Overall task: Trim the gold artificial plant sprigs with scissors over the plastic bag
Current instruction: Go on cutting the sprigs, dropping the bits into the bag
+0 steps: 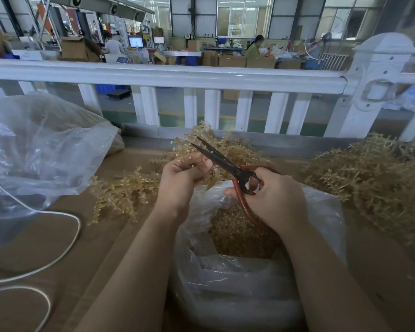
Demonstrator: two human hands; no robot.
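Observation:
My left hand (181, 178) grips a bunch of gold plastic sprigs (203, 137) that fans up and away from my fingers. My right hand (271, 197) holds black-bladed scissors (222, 161) by their red loop handles. The blades are slightly parted and point up-left, crossing just above my left fingers at the sprig stems. Both hands hover over an open clear plastic bag (321, 212) in front of me, which holds several small gold cuttings (237, 233).
More gold sprigs lie on the brown tabletop, one pile at left (122, 190) and a big heap at right (369, 178). A large clear bag (38, 149) sits far left, a white cord (65, 238) loops beside it. A white railing (165, 75) borders the table's far edge.

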